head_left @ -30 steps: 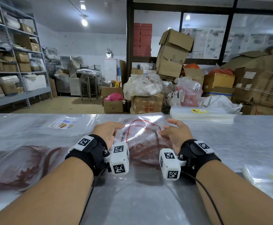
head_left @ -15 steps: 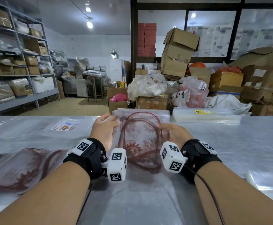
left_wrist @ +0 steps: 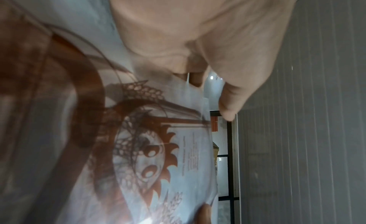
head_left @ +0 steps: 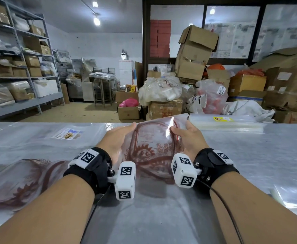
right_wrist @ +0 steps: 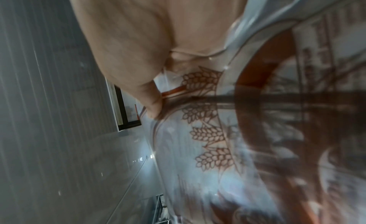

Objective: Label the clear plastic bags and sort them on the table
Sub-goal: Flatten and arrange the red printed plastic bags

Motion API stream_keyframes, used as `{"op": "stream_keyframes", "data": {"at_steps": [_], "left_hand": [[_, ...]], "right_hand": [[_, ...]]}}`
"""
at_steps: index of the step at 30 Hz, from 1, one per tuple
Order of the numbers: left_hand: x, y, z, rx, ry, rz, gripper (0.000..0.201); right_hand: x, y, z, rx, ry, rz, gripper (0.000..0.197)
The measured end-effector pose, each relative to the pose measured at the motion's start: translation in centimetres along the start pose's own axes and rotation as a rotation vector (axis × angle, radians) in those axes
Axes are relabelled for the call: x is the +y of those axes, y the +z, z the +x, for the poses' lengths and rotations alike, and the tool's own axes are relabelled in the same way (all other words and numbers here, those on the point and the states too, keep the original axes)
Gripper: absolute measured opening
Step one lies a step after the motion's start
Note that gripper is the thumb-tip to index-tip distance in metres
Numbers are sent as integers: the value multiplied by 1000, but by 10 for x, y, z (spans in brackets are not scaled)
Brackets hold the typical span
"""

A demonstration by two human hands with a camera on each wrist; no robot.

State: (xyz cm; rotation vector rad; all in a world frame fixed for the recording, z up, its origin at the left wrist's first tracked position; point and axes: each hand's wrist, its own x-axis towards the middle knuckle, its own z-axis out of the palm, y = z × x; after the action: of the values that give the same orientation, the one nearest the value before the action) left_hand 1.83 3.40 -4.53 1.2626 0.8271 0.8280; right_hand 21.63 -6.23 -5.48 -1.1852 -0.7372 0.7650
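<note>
From the head view you hold 1 clear plastic bag [head_left: 153,147], printed with a reddish-brown sun face and wheat ears, up between both hands above the tabletop [head_left: 161,217]. Your left hand [head_left: 117,138] is at the bag's left edge and your right hand [head_left: 188,136] at its right edge, palms turned toward each other. The bag's lower end hangs down toward the tabletop behind the 2 wrist cameras.

The left wrist view adds what the head view cannot: your thumb [left_wrist: 233,92] lies on the near face of the bag [left_wrist: 158,164], with the other fingers behind the film, so the edge is pinched between them. The sun face print and a block of small text read sideways here.

The right wrist view shows the same on the other side: your thumb [right_wrist: 152,100] presses the bag [right_wrist: 217,141] next to the wheat-ear print, and the remaining fingers are hidden behind the plastic, so you cannot tell how far they curl.

Only the head view shows the surroundings. A stack of clear bags [head_left: 227,123] with a yellow label lies at the far right of the tabletop, just beyond your right hand. A bag with a printed sticker [head_left: 68,133] lies flat at the far left, and another printed bag [head_left: 20,182] lies flat beside your left forearm.
</note>
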Motion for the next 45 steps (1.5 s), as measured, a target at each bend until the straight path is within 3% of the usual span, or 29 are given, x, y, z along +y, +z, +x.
{"op": "stream_keyframes", "data": {"at_steps": [3,5,6,9,11,12,13,14,15,18,22,24,26,29,32,33,35,37,40,43,45], "left_hand": [[-3,1,0,47,75,57,32],[-4,0,0,80,98,29,35],[-5,-1,1,101,109,5,35],[-4,-3,2,131,95,-130,29],[-5,-4,4,147,98,-171,31],[-4,-4,3,135,99,-182,38],[-3,-4,3,114,104,-196,63],[-3,-3,4,87,107,-206,92],[-1,-2,1,44,125,-207,105],[1,0,1,-5,149,-269,84],[-1,0,1,88,114,-249,70],[1,0,-3,149,116,-281,47],[2,1,-9,119,64,-351,36],[1,-1,-3,177,28,-426,47],[-27,-18,43,154,-25,-526,111],[-40,-24,58,140,-72,-556,115],[-38,-26,61,108,-60,-560,95],[-21,-18,34,166,-17,-538,76],[-5,-6,5,293,20,-506,71],[0,-3,-5,343,66,-488,71],[0,0,-8,278,62,-537,73]], "right_hand": [[-3,0,-3,-20,28,32,45],[-5,0,-5,-72,55,77,16],[-4,-2,-5,-97,72,90,11],[0,-2,-3,-175,66,-14,18],[2,-2,-1,-182,59,-77,38],[2,-1,0,-168,46,-110,45],[1,0,2,-148,18,-160,40],[-3,2,3,-125,-18,-220,28],[-7,3,6,-93,-53,-292,17],[-21,11,10,-53,-117,-377,10],[-14,13,1,-136,-68,-273,3],[-4,9,-3,-166,-48,-248,6],[-1,6,-4,-174,-70,-228,11],[-8,-1,-9,-165,-99,-194,19],[-6,-9,-11,-119,-10,-178,37],[-5,-9,-14,-106,35,-142,42],[-2,-5,-17,-84,112,-7,47],[-4,-2,-20,-100,149,159,39],[-7,-3,-24,-274,159,353,45],[0,1,-25,-411,232,262,68],[5,10,-25,-344,269,155,60]]}}
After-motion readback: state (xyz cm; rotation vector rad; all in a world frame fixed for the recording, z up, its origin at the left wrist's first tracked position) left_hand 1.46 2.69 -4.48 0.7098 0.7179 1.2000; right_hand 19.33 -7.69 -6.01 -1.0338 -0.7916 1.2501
